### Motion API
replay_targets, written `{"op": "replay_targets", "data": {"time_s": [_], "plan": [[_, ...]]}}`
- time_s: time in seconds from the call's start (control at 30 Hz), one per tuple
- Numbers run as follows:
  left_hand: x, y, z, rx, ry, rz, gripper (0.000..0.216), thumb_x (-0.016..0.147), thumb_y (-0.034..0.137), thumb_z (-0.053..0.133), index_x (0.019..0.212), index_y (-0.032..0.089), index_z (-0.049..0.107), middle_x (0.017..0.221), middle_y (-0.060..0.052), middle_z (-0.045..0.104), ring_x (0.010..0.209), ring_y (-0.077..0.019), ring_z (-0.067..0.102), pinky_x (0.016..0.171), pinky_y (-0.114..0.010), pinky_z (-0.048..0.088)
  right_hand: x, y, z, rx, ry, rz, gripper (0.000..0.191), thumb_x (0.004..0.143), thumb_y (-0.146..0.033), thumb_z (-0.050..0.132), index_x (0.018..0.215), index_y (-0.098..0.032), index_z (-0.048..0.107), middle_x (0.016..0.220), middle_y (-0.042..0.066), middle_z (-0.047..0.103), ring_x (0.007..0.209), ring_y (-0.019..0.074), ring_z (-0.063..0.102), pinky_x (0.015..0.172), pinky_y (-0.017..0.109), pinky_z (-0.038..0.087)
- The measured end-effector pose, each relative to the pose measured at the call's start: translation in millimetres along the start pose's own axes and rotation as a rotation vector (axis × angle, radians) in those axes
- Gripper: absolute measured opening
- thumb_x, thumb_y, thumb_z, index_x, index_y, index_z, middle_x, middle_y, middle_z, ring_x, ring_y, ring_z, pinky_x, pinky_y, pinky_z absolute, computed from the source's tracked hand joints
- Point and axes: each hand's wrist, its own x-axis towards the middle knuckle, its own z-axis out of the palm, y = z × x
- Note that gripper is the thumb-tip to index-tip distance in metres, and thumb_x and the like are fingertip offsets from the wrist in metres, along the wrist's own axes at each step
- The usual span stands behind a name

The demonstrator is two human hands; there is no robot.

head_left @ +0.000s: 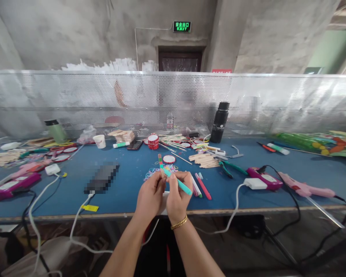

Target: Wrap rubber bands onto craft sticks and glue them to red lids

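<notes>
My left hand (pixel 152 192) pinches the lower end of a narrow craft stick (pixel 160 161) that stands up from the fingers, with red and green colouring along it. In my right hand (pixel 179 194) is a turquoise marker (pixel 183 187), held like a pen. Its tip points up and left and meets or nearly meets the stick. Both hands are close together over the front edge of the table. Behind them lies a heap of small coloured rubber bands (pixel 152 173). More markers, including a pink one (pixel 203 186), rest just right of my right hand.
Wooden sticks (pixel 206 159), pliers (pixel 230 169) and a pink glue gun (pixel 305 189) lie to the right on the blue table (pixel 127 200). A black bottle (pixel 220 122) stands at the back. White cables (pixel 238 204) hang over the front edge. A perforated metal screen (pixel 103 96) runs behind.
</notes>
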Motion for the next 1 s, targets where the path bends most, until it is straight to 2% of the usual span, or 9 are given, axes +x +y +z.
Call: {"op": "replay_targets", "data": {"time_s": [0.17,0.37,0.6,0.8,1.0], "plan": [[-0.4,-1.3,0.4,0.003,-0.019,-0.008,0.025,0.101,0.037,0.046,0.081,0.023,0.051,0.075,0.001,0.057,0.071,-0.0183,0.051,0.067,-0.029,0.035,-1.4,1.3,0.5,0.001,-0.019,0.022,0.017,0.097,-0.031,0.06,0.084,-0.021,0.058,0.076,-0.002,0.06,0.071,0.0154,0.059,0.072,0.032,0.05],[-0.4,2.9,-1.5,0.011,-0.012,-0.001,0.023,0.099,0.036,0.046,0.081,0.024,0.052,0.074,0.001,0.057,0.071,-0.0184,0.052,0.067,-0.028,0.034,-0.4,-0.3,2.1,-0.028,0.072,0.015,0.018,0.098,-0.032,0.059,0.084,-0.021,0.058,0.077,-0.002,0.059,0.072,0.0151,0.058,0.072,0.031,0.048],[-0.6,0.9,-0.1,0.018,-0.019,-0.004,0.026,0.101,0.037,0.046,0.079,0.024,0.048,0.073,0.002,0.055,0.07,-0.0178,0.05,0.065,-0.029,0.032,-1.2,3.0,0.8,-0.017,-0.015,0.013,0.018,0.098,-0.033,0.06,0.085,-0.021,0.059,0.077,-0.002,0.061,0.073,0.0155,0.06,0.073,0.032,0.05],[-0.2,3.1,-1.0,0.028,-0.008,-0.003,0.025,0.1,0.037,0.047,0.079,0.023,0.05,0.073,0.002,0.057,0.07,-0.0176,0.052,0.066,-0.028,0.033,-0.2,2.1,2.0,-0.028,0.071,0.034,0.019,0.098,-0.034,0.06,0.084,-0.021,0.059,0.077,-0.002,0.06,0.071,0.0149,0.06,0.071,0.03,0.049],[-1.0,1.5,-0.1,0.038,-0.008,-0.011,0.026,0.1,0.037,0.046,0.078,0.024,0.047,0.073,0.002,0.056,0.069,-0.0179,0.05,0.065,-0.029,0.031,-1.0,2.4,2.0,-0.003,-0.005,0.035,0.018,0.098,-0.034,0.06,0.086,-0.021,0.058,0.076,-0.002,0.06,0.071,0.0152,0.06,0.072,0.031,0.051]]}}
